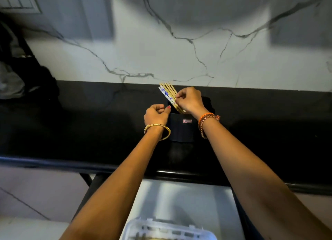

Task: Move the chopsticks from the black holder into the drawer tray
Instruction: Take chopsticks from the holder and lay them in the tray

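- White slotted plastic drawer tray [168, 229] sits nearest, at the bottom edge; its contents are too blurred to tell.
- On the glossy black worktop [89, 132], the left hand [156, 114] curls against the dark cylindrical holder [181, 128], steadying it.
- The right hand [189, 100] pinches the pale bamboo chopsticks [169, 96], which stand in the holder, leaning left; the transfer looks barely begun.

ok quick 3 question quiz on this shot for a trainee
1. True or false: the chopsticks already lie in the tray.
2. Which hand pinches the chopsticks: A left, B right?
3. What colour is the holder?

Key:
1. False; they stand in the holder.
2. B; the right hand pinches them, the left hand rests at the holder's rim.
3. Black.
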